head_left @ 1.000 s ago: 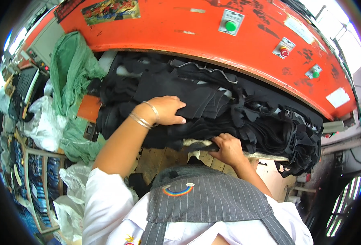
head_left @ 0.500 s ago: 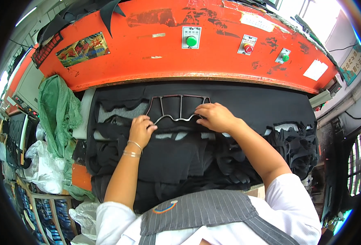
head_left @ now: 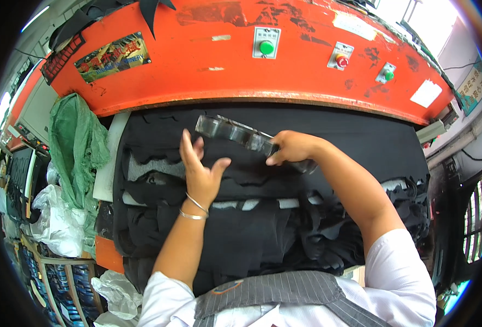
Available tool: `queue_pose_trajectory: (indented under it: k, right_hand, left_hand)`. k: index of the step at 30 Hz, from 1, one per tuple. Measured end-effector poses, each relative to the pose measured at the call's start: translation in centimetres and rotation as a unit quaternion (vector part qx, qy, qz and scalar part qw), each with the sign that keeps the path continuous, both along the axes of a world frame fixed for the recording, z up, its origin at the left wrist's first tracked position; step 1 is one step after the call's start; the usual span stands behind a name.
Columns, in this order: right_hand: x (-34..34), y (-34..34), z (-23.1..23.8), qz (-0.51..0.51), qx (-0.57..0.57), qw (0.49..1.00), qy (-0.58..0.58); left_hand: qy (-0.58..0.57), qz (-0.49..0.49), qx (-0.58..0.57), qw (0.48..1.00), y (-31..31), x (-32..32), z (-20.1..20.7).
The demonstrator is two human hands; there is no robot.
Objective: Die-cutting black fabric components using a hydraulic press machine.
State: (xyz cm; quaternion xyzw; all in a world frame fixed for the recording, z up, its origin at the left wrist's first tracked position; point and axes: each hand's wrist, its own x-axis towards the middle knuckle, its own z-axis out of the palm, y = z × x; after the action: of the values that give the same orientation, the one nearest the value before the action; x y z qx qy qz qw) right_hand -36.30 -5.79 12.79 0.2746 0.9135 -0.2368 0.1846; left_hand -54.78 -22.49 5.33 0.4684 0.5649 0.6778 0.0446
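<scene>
Fingers (head_left: pixel 274 159) of the right hand (head_left: pixel 298 147): closed around the right end of a metal frame (head_left: pixel 231 131), tilted over black sheet material (head_left: pixel 361 141). Left hand (head_left: pixel 201 173): fingers spread, near the frame's left end. Orange machine front (head_left: pixel 208 60) beyond.

Glossy metal frame (head_left: pixel 235 132) over far half of table (head_left: pixel 111 155). Black sheets (head_left: pixel 232 234): matt, smooth, cloth-like, to near edge. Machine front (head_left: pixel 219 73) beyond far edge: glossy orange paint, scuffed. Off left edge: crumpled green plastic sack (head_left: pixel 74 147), shiny clear plastic bag (head_left: pixel 58 220).
</scene>
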Motion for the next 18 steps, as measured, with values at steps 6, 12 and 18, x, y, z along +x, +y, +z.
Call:
queue_pose_trajectory:
  k: [6,12,18]
  right_hand:
    - [0.8,2.6,5.7,-0.085,0.053,0.986,0.13]
    - [-1.2,3.3,-0.3,-0.002,0.21,0.977,0.034]
    - [-2.4,4.3,-4.1,0.038,0.267,0.958,0.093]
  left_hand:
    - [0.355,0.03,-0.303,0.884,-2.4,-0.1,-3.8]
    - [0.346,0.04,-0.309,0.885,-2.4,-0.6,-3.5]
    - [0.198,0.004,-0.218,0.956,-0.7,-3.9,-2.1]
